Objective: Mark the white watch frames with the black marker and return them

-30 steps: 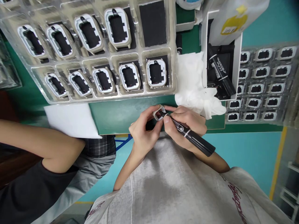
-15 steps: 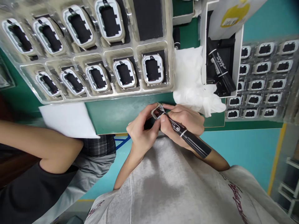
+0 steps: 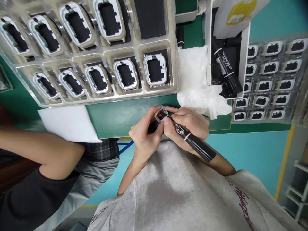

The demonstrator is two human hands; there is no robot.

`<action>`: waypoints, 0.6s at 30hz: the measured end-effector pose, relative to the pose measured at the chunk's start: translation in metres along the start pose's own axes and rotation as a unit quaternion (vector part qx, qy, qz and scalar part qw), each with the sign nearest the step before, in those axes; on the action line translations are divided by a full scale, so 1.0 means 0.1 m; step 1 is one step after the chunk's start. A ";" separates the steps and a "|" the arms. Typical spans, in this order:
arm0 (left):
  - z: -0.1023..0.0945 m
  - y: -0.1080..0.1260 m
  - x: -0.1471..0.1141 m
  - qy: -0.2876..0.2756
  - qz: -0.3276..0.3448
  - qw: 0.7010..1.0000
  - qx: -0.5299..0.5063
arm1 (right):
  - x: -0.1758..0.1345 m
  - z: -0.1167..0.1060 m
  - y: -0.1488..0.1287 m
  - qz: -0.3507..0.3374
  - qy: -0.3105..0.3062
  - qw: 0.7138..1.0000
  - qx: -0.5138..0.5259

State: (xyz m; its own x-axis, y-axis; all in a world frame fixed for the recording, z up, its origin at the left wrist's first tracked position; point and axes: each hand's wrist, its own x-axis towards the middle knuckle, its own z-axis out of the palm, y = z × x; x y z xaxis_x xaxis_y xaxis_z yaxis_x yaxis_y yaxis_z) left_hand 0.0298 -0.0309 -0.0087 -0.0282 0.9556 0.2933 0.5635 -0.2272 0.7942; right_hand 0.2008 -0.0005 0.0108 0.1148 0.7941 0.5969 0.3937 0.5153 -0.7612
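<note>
Between the thumb and fingers of my left hand (image 3: 147, 130) a small watch-case frame (image 3: 157, 115) is pinched, pale on the outside with an open middle. My right hand (image 3: 189, 125) is closed round a thick black marker pen (image 3: 199, 147), its printed barrel slanting down to the right. The pen's tip end reaches into the frame's opening; the exact contact point is too small to make out. Fingertips of my right hand rest close beside the frame. Both hands are at the near edge of the green table mat (image 3: 115, 112).
A clear plastic tray (image 3: 96, 99) with several white-rimmed frames lies ahead. To its right are crumpled white tissue (image 3: 192, 73) and a white box (image 3: 209, 64) with black markers. Another frame tray (image 3: 264, 93) stands far right. A co-worker's arm (image 3: 43, 150) is at left beside white paper (image 3: 68, 123).
The whole view has shifted slightly, so the trays and box appear a little further left and up. My hands keep the same hold on the frame and marker pen.
</note>
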 end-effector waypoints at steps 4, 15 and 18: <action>-0.01 0.01 0.01 -0.004 0.000 1.000 -0.004 | 0.00 -0.01 0.00 0.003 -0.002 1.000 -0.010; 0.00 0.02 0.01 -0.005 -0.006 1.000 -0.010 | 0.01 -0.03 -0.01 0.001 -0.015 1.000 -0.016; 0.00 0.02 0.02 -0.003 0.000 1.000 -0.004 | 0.01 -0.03 0.00 0.000 -0.012 1.000 -0.020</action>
State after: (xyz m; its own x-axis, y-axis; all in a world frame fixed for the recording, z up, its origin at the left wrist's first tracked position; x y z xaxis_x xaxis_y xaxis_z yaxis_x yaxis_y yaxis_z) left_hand 0.0306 -0.0296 -0.0066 -0.0245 0.9567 0.2900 0.5564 -0.2279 0.7991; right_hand 0.2035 -0.0010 0.0124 0.0936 0.8016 0.5905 0.4295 0.5026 -0.7503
